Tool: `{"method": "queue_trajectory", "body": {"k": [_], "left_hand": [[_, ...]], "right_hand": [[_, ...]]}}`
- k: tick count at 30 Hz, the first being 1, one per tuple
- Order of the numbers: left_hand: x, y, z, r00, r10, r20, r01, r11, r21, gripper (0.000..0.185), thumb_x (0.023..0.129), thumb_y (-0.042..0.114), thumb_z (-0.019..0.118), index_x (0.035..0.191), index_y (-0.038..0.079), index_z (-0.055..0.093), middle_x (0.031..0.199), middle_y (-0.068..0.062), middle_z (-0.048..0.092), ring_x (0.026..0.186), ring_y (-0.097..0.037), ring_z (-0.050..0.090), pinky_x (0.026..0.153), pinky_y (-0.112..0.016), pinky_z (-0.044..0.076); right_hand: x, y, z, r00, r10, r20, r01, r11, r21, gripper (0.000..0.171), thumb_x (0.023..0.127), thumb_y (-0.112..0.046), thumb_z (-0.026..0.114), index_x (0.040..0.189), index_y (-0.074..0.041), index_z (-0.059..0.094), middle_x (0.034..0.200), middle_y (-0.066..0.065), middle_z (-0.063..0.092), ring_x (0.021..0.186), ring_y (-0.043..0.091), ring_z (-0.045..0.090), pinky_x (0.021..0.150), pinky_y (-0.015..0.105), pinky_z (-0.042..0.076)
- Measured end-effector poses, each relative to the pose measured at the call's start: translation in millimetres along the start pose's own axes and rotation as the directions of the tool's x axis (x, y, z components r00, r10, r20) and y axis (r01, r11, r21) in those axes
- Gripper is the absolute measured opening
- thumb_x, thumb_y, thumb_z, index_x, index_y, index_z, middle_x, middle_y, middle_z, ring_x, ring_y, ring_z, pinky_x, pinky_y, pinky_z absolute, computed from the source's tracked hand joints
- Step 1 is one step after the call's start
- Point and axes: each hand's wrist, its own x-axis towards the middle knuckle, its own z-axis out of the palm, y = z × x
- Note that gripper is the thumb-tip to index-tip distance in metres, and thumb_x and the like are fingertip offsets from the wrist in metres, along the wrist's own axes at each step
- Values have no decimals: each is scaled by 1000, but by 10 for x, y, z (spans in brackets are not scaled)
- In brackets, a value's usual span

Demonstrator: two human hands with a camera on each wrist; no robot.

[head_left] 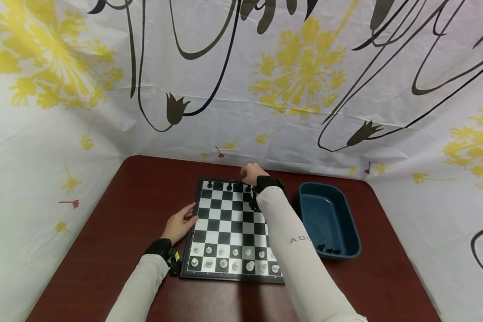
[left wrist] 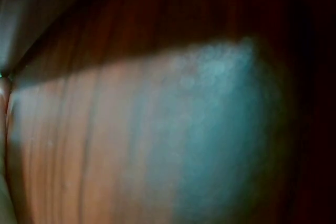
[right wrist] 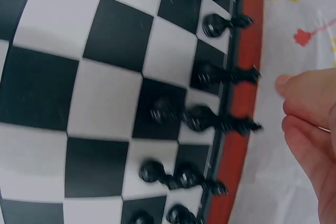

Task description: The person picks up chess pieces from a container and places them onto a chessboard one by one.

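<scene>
A black-and-white chessboard [head_left: 226, 214] lies on the table, white pieces [head_left: 223, 263] in two rows along its near side. My left hand [head_left: 179, 223] rests at the board's left edge, fingers loosely extended. Over the far edge reaches my right hand [head_left: 252, 173], beside the black pieces [head_left: 229, 186]. In the right wrist view its thumb and finger [right wrist: 307, 103] come close together just off the tops of a tall black chess piece [right wrist: 241, 124] and its neighbour [right wrist: 241, 74], with nothing visible between them. My right forearm covers the board's right part.
Right of the board stands a blue plastic bin [head_left: 330, 214], several black pieces [head_left: 328, 249] at its near end. The dark red table [head_left: 157, 188] meets a patterned cloth [head_left: 233, 89] at the back. The left wrist view shows mostly blurred wood [left wrist: 68, 140].
</scene>
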Motion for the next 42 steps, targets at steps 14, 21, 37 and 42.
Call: {"method": "queue_trajectory", "body": {"k": [14, 21, 37, 42], "left_hand": [[-9, -10, -6, 1000, 12, 16, -12, 999, 32, 53, 88, 31, 58, 136, 15, 42, 123, -21, 54, 105, -32, 58, 85, -44, 49], [-18, -5, -12, 999, 25, 27, -26, 999, 34, 53, 89, 31, 57, 137, 13, 42, 123, -22, 54, 107, -33, 56, 85, -44, 49], [4, -13, -2, 999, 40, 29, -41, 998, 55, 54, 90, 33, 55, 137, 11, 41, 122, -23, 54, 108, -34, 56, 86, -46, 47], [11, 5, 3, 998, 43, 36, -45, 997, 63, 54, 90, 33, 55, 137, 10, 41, 123, -23, 54, 109, -34, 55, 87, -46, 47]], "right_hand": [[-432, 590, -377, 993, 110, -31, -108, 992, 59, 40, 92, -20, 51, 129, -3, 49, 130, 17, 48, 116, 32, 48, 94, 45, 41], [-792, 938, -442, 987, 158, -34, -158, 987, 15, 42, 92, -19, 51, 129, 1, 48, 130, 22, 47, 118, 36, 45, 96, 47, 39], [-1612, 1513, -421, 955, 290, -57, -286, 956, 61, 40, 90, -16, 53, 126, 3, 49, 127, 23, 49, 113, 36, 48, 91, 49, 42], [-1860, 1588, -276, 940, 340, -12, -338, 938, 72, 42, 89, -16, 55, 126, 2, 49, 128, 24, 47, 113, 37, 47, 89, 50, 44]]}}
